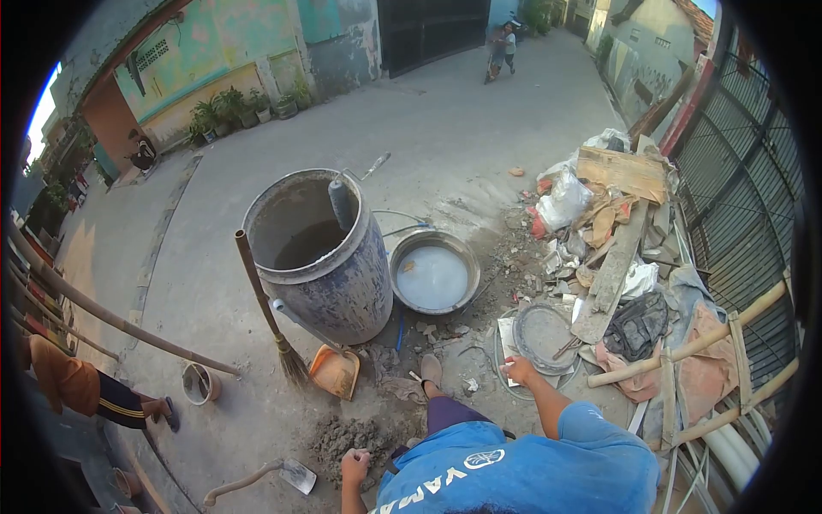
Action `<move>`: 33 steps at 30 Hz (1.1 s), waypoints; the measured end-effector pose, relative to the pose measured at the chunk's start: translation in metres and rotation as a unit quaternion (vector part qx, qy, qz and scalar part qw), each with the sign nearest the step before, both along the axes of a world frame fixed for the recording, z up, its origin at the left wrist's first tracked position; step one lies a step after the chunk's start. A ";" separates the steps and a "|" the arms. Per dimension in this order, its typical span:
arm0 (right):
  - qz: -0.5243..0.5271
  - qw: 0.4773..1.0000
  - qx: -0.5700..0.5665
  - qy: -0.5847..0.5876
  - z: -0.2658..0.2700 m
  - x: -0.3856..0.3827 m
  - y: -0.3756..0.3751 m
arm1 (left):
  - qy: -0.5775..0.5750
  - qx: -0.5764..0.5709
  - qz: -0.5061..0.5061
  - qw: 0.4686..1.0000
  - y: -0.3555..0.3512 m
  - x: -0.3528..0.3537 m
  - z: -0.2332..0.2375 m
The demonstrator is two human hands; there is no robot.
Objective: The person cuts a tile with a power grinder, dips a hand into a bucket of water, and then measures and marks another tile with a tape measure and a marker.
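My left hand (355,465) is closed in a loose fist near a mound of wet grey mortar (347,437); what it holds, if anything, is hidden. Off to its left lies a hoe (295,476) with a curved wooden handle. My right hand (518,370) has its fingers curled, above a white slab (507,343) and beside a round grey lid-like disc (545,336); I cannot make out anything inside it. Ahead of my foot stands a wide basin (468,301) of cloudy water. Next to it is a large mortar-stained drum (347,300) with a paint roller (341,204) hanging inside.
A broom (261,291) leans on the drum, by an orange dustpan (335,373). Rubble and planks (612,283) pile up at right, near a bamboo ladder (693,343). A bucket (197,385) and a person in orange (64,377) are at left. People (503,51) are up the road.
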State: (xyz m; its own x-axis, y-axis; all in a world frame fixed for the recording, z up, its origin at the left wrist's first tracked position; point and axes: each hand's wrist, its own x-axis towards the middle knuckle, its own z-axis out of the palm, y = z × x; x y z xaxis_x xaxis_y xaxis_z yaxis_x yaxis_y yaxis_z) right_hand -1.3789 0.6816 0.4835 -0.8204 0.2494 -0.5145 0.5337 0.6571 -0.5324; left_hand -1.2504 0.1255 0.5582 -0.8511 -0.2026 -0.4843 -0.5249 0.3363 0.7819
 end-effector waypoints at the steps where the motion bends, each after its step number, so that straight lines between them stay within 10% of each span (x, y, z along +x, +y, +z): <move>1: 0.000 1.000 0.000 0.000 0.009 -0.005 -0.006 | 0.000 0.000 0.000 1.000 0.002 -0.001 -0.009; 13: 0.042 0.994 0.039 -0.095 -0.021 0.047 -0.013 | -0.136 -0.202 -0.067 0.968 -0.086 0.052 -0.065; 16: 0.079 0.982 0.128 -0.116 -0.054 0.039 -0.002 | 0.013 -0.278 -0.126 0.952 -0.040 -0.057 0.005; 22: -0.060 0.985 0.055 0.153 -0.068 -0.141 -0.030 | 0.450 -0.453 -0.121 0.760 0.063 -0.362 0.129; 31: -0.145 0.977 0.002 0.156 -0.318 -0.471 -0.034 | 0.519 -0.583 0.030 0.624 0.035 -0.495 0.046; 33: -0.149 0.979 0.004 0.137 -0.396 -0.528 -0.024 | 0.420 -0.463 0.126 0.770 -0.010 -0.470 0.029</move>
